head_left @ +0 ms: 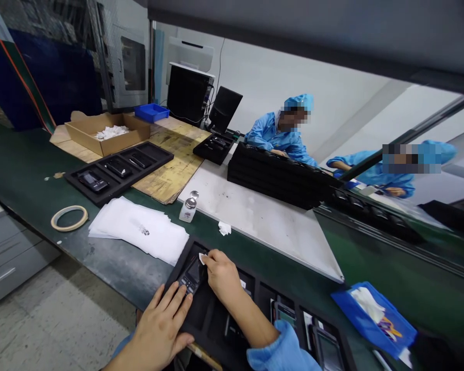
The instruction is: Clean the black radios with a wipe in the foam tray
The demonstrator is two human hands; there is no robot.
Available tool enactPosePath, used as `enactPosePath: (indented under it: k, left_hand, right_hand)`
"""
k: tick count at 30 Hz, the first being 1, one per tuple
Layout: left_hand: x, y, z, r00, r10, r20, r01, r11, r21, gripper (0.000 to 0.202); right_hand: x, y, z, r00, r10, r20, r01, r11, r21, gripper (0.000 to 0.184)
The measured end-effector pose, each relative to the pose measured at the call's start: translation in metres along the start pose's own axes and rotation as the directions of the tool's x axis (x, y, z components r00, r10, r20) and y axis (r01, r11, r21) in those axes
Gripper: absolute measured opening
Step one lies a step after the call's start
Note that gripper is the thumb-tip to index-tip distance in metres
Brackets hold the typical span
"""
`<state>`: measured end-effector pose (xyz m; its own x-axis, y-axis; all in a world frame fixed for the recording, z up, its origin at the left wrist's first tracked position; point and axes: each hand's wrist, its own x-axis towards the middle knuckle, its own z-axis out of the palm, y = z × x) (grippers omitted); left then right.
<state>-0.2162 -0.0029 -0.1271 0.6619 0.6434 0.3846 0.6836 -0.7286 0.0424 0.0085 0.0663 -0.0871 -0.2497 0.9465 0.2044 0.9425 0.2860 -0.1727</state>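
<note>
A black handheld device (192, 274) with a dark screen lies in the left compartment of a black foam tray (257, 291). My left hand (164, 319) is spread, its fingertips resting on the device's near end and its thumb at the tray's edge. My right hand (223, 275) pinches a small white wipe (202, 258) against the far end of the screen. Further devices (327, 346) lie in the tray's other compartments, partly hidden under my right arm. A stack of white paper sheets (139, 229) is just beyond the tray's left end.
Beyond the tray stand a pump bottle (188, 210) and a crumpled wipe (225, 228). A tape roll (69, 218), a second device tray (119, 170) and a cardboard box (107, 135) are leftward. A blue bin (375, 319) lies right. Two co-workers sit behind stacked black trays (278, 175).
</note>
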Motion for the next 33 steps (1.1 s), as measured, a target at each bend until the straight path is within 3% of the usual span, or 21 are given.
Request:
enactPosePath:
  k: [4,9,14,19,23,26,33]
  left_hand:
    - [0.002,-0.001,-0.002,1.000,0.003,-0.031,-0.003,1.000,-0.013,0.068]
    - [0.004,-0.005,-0.005,0.998,0.045,-0.038,-0.044,0.999,0.020,0.067]
    - [0.005,-0.005,-0.007,0.999,0.037,-0.012,-0.036,0.999,0.025,0.067]
    - [0.006,-0.002,-0.010,0.999,0.029,-0.018,-0.029,0.999,0.022,0.065]
    - [0.006,-0.001,-0.010,1.000,0.018,0.002,-0.018,0.999,0.027,0.067]
    - [0.005,-0.001,-0.008,1.000,0.020,0.009,-0.020,1.000,0.015,0.067]
    - [0.006,-0.002,-0.010,1.000,0.025,0.016,-0.026,0.999,0.023,0.067]
  right_hand:
    - [-0.020,-0.004,0.004,1.000,-0.001,-0.021,0.001,0.999,0.033,0.038]
    - [-0.002,-0.010,0.007,0.999,0.013,-0.040,-0.011,0.999,0.049,0.034]
    - [0.001,-0.018,0.006,0.993,-0.119,0.012,0.117,0.986,0.115,0.025]
    - [0.007,-0.014,0.005,0.999,-0.053,-0.007,0.053,0.993,0.107,0.032]
    - [-0.015,-0.025,0.006,0.978,-0.206,0.021,0.199,0.965,0.169,0.025]
    - [-0.024,-0.031,0.005,0.969,-0.247,0.027,0.237,0.952,0.193,0.027]
    - [0.026,-0.005,0.005,0.981,-0.187,0.044,0.180,0.976,0.125,0.028]
